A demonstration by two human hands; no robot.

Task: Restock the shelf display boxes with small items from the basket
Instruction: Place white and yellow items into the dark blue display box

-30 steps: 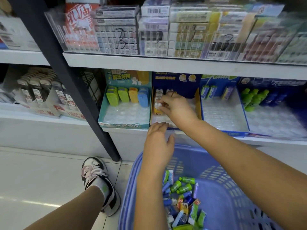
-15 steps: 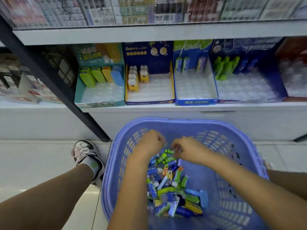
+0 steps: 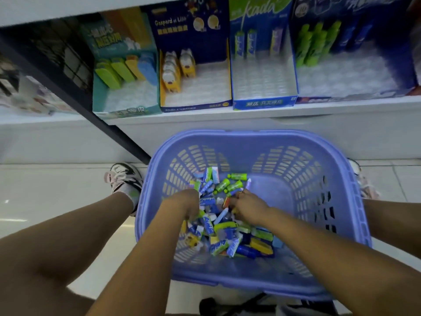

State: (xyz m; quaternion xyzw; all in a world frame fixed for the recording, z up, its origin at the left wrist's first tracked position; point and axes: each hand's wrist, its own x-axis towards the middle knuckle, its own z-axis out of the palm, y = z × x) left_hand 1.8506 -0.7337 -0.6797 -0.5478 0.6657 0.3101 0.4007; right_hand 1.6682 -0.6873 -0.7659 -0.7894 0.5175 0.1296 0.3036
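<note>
A lavender plastic basket [image 3: 250, 136] stands on the floor below the shelf, with a pile of small packaged items [image 3: 227, 238] in blue, green, yellow and white. My left hand [image 3: 184, 202] and my right hand [image 3: 249, 207] are both down in the pile, their fingertips buried among the items, so any grip is hidden. On the shelf stand a teal display box [image 3: 127, 108], a dark blue box [image 3: 196, 106] holding a few yellow-and-white bear items [image 3: 173, 71], a blue "kada" box [image 3: 264, 103] and a navy box [image 3: 355, 95] with green bottles.
A black shelf post [image 3: 91, 110] slants down to the floor left of the basket. My shoe [image 3: 124, 179] rests beside the basket's left rim, another shoe [image 3: 364, 183] at its right. My knees frame the basket on the white tile floor [image 3: 45, 190].
My right hand left the dark blue display box and dropped into the basket. The left hand went down into the pile too. The view has tilted down toward the basket.
</note>
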